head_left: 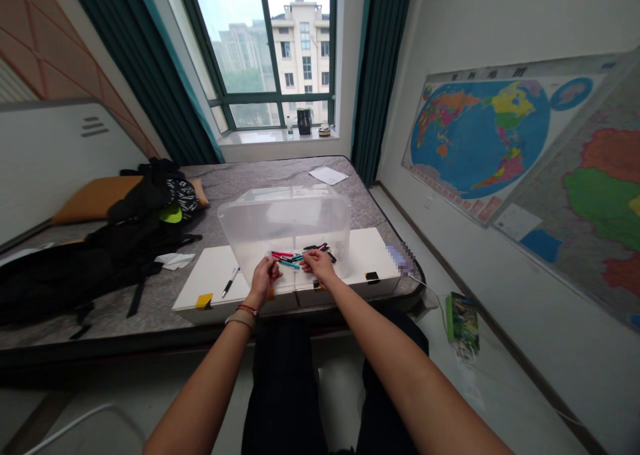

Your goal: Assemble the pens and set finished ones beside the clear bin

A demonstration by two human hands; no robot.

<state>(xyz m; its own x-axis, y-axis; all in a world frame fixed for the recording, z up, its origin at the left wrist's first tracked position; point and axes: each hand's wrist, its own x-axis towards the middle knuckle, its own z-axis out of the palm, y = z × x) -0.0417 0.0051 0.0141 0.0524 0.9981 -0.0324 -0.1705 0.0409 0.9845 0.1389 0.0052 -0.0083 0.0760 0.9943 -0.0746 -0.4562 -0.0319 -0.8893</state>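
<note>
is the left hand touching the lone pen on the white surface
Apart: the head view shows a plain gap between the left hand and the lone pen.

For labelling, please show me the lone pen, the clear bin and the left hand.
Lone pen [230, 284]: head view, its barrel.
Clear bin [283, 212]: head view, its wall.
Left hand [263, 279]: head view, its middle.

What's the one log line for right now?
left hand: by pens | right hand: by pens | clear bin: on white boxes | lone pen: left of hands
</note>
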